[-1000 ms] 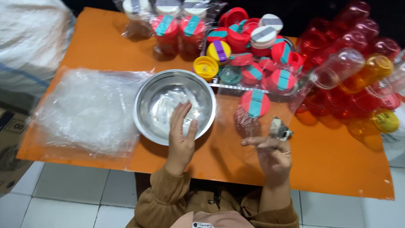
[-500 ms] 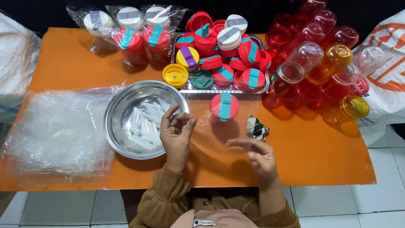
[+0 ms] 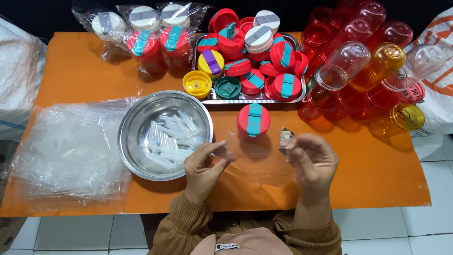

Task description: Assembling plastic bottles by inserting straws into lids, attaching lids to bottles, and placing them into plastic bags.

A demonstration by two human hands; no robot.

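Clear plastic bag (image 3: pixel 257 160): stretched between both hands. Left hand (image 3: pixel 204 170) fingers pinch its left edge; right hand (image 3: pixel 312 160) fingers pinch its right edge. Red cup with teal-striped lid (image 3: pixel 254 120): just beyond the fingers. Steel bowl (image 3: pixel 137 118): left of the left fingers.

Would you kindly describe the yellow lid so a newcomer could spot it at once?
Find the metal tray of lids at the back of the orange table. The yellow lid sits at its front left corner, beside the steel bowl; it alone is all yellow, lying open side up.
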